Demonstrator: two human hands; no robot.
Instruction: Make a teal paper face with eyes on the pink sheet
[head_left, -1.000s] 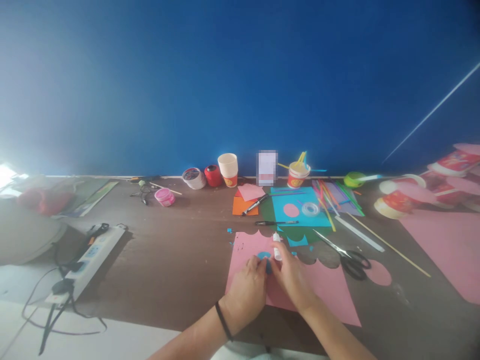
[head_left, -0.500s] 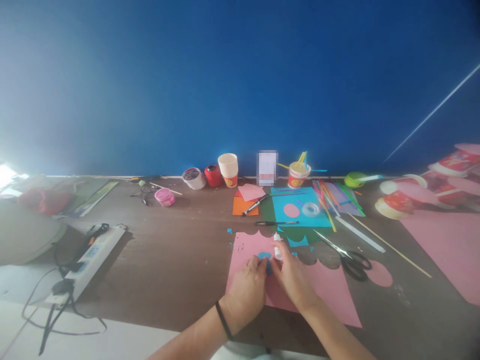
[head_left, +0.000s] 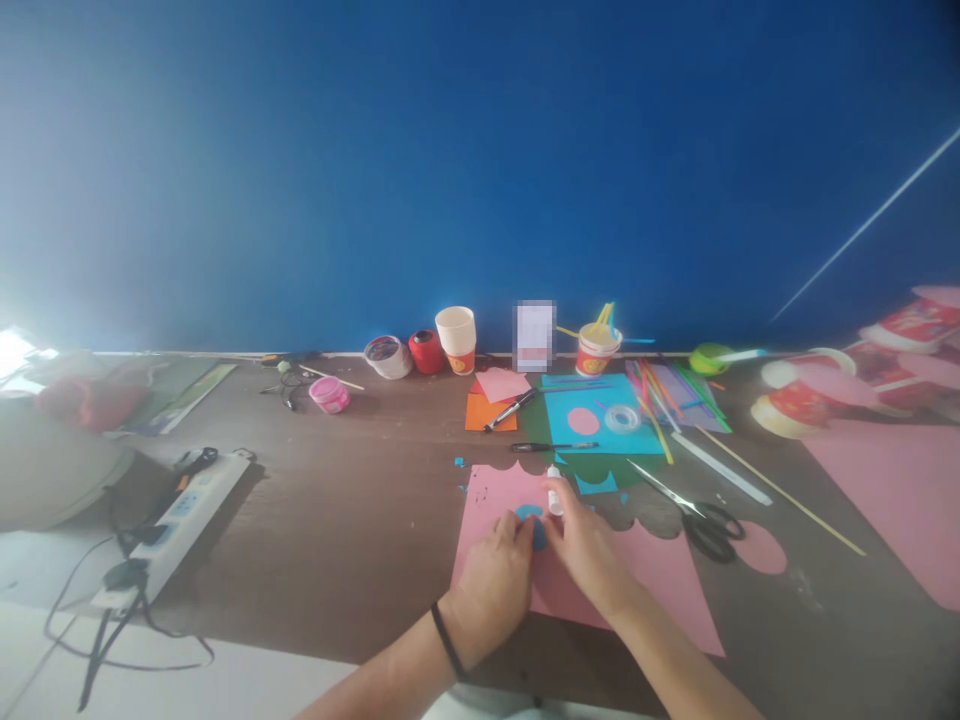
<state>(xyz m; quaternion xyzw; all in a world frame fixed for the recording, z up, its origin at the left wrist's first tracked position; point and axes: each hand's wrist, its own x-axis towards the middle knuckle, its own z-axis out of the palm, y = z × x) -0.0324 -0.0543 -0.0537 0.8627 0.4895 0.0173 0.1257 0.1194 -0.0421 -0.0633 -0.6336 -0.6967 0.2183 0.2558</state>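
Note:
Over a pink paper sheet point(head_left: 645, 580) with scalloped cuts along its far edge, my two hands meet at a small blue paper piece point(head_left: 529, 512). My left hand point(head_left: 491, 570), wearing a black band at the wrist, is closed with its fingertips on the blue piece. My right hand point(head_left: 589, 550) curls its fingers around a small white nozzle bottle point(head_left: 555, 495), probably glue, its tip pointing away from me. The right thumb is at the blue piece's right edge. Fingers partly hide the blue piece.
Black-handled scissors point(head_left: 709, 530) lie right of the sheet beside a pink paper circle point(head_left: 761, 548). Farther back are a pen point(head_left: 555, 447), a tape roll point(head_left: 622, 419) on blue paper, and paper cups point(head_left: 456, 340). A power strip point(head_left: 184, 510) with cables is at left.
The right fingers and the white bottle have shifted very slightly. Both hands remain at the blue paper piece, and everything else lies as before.

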